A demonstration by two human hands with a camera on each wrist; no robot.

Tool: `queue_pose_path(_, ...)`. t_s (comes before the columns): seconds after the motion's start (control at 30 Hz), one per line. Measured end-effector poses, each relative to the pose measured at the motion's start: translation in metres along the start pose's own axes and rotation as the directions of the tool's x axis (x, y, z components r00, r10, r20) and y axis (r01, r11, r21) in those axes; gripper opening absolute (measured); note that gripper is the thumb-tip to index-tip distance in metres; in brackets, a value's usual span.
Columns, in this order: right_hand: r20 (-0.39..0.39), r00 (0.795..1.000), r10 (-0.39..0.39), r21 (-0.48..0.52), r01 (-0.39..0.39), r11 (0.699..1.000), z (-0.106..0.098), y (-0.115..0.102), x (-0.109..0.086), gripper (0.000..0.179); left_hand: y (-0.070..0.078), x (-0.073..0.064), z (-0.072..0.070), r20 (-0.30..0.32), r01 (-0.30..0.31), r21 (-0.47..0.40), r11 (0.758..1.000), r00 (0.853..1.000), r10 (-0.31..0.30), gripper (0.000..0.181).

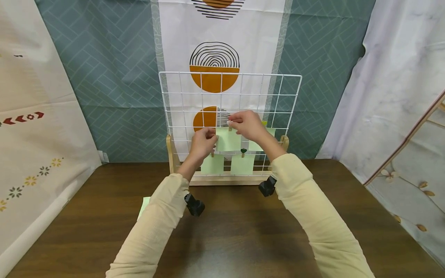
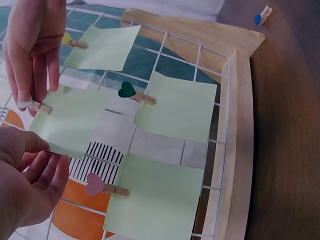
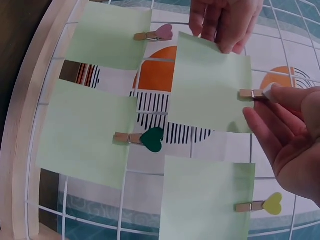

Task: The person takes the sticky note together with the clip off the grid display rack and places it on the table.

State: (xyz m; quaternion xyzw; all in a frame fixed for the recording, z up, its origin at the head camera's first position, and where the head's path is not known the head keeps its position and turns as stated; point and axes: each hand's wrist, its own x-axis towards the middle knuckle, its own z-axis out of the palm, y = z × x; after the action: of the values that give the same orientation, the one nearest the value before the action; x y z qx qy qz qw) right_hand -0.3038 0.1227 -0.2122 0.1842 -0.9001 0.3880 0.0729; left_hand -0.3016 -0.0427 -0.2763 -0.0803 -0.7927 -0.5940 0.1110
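Observation:
A light green paper note (image 3: 210,85) hangs against the white wire grid (image 1: 212,94), with a small wooden clothespin (image 3: 250,94) at its upper edge. That clothespin has a white end, which my right hand (image 1: 248,125) pinches between thumb and forefinger. My left hand (image 1: 202,143) pinches the side edge of the same note. Around it hang other green notes, on clothespins with a pink heart (image 2: 95,184), a dark green heart (image 3: 152,139) and a yellow heart (image 3: 273,204).
The grid stands in a wooden base (image 1: 226,180) on a dark brown table (image 1: 229,239). More green paper (image 1: 144,205) lies on the table, partly behind the left sleeve. A loose clothespin with a blue heart (image 2: 258,19) lies beside the base. Patterned cloth (image 1: 114,77) hangs behind.

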Motion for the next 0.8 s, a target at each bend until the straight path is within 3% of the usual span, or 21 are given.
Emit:
queue_pose_path(0.57,-0.106,0.994,-0.002,-0.109,-0.01,0.994,0.003,0.0005,0.0073,0.022,0.0034,0.0014,0.0007,-0.028,-0.015,0.042,0.999,0.999,0.017,0.016)
queue_pose_path(0.8,-0.155,0.987,-0.036,-0.13,0.016,0.991,0.0053,0.0012,0.0067,0.02,0.0029,0.0017,0.0006,-0.031,-0.027,0.06,0.998,0.999,0.029,0.016)
